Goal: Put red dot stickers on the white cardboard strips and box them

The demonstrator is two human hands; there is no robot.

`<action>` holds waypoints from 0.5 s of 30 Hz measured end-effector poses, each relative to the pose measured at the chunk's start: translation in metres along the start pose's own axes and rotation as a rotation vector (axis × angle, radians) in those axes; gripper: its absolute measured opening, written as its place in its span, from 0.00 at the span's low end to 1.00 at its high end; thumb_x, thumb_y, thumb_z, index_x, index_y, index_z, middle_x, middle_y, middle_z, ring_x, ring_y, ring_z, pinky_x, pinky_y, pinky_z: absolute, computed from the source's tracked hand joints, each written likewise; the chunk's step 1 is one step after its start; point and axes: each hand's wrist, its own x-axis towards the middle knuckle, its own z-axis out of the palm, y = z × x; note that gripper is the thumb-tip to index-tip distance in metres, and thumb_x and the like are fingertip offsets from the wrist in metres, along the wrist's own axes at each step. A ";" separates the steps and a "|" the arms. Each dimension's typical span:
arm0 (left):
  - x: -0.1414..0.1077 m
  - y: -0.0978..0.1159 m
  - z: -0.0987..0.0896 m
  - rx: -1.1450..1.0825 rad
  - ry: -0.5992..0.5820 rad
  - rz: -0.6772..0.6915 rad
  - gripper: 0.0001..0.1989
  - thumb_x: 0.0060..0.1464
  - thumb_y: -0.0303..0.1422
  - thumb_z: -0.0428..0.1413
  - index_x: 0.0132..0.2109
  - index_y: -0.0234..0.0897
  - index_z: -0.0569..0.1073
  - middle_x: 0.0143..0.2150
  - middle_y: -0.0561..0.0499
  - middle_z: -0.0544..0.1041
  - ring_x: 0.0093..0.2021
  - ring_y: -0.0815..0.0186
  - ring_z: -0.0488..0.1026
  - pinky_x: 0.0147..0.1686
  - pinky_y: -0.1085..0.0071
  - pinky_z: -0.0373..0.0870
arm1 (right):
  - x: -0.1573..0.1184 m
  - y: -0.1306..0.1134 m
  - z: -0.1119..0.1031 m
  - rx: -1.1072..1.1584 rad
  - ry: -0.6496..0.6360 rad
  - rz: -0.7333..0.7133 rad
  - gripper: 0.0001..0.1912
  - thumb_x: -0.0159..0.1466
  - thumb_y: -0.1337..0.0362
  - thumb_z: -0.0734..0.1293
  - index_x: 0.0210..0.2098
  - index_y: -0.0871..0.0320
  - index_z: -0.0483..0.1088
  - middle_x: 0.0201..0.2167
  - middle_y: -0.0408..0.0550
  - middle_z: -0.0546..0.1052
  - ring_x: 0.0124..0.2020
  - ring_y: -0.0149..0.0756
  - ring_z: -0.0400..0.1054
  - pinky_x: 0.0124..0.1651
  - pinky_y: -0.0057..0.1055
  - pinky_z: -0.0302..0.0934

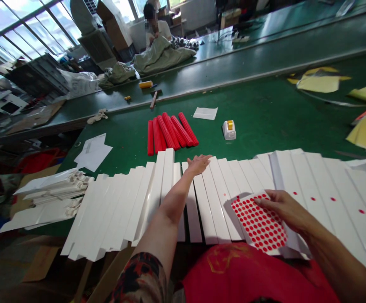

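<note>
My left hand (198, 164) reaches to the far ends of a row of long white boxes (219, 202), fingers stretched out and touching or just above them. Between the thumb and fingers of my right hand (282, 207) is a sheet of round red stickers (260, 223), held over the near part of the row. A red dot (313, 199) marks one box at the right, and several neighbours carry similar dots. To the left of my left arm, more white boxes (116, 210) lie side by side without visible dots.
Beyond the boxes lie several red ribbed sticks (170, 132), a small white tape dispenser (229, 130) and a paper slip (205, 113) on the green table (258, 109). Flat white cartons (53, 193) are stacked at the left. Another person (157, 27) sits at the back.
</note>
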 end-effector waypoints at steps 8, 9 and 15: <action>-0.003 0.005 0.005 0.040 0.015 0.031 0.22 0.64 0.43 0.38 0.63 0.60 0.60 0.60 0.55 0.70 0.58 0.54 0.63 0.57 0.42 0.53 | 0.005 0.002 0.006 0.020 -0.040 0.049 0.20 0.51 0.50 0.75 0.28 0.60 0.68 0.18 0.43 0.71 0.16 0.28 0.61 0.19 0.23 0.49; -0.004 0.005 0.004 0.022 0.020 0.036 0.22 0.64 0.42 0.39 0.63 0.59 0.60 0.62 0.55 0.68 0.59 0.55 0.62 0.57 0.43 0.52 | 0.006 0.001 0.007 0.026 -0.033 0.049 0.21 0.50 0.50 0.76 0.28 0.60 0.68 0.17 0.43 0.71 0.16 0.28 0.60 0.18 0.23 0.48; -0.044 0.017 -0.011 -0.168 0.259 -0.055 0.18 0.62 0.42 0.45 0.53 0.46 0.74 0.55 0.50 0.73 0.54 0.61 0.67 0.54 0.60 0.62 | 0.018 -0.011 0.021 0.074 0.018 -0.056 0.21 0.49 0.52 0.77 0.26 0.60 0.67 0.16 0.41 0.69 0.16 0.27 0.59 0.19 0.23 0.49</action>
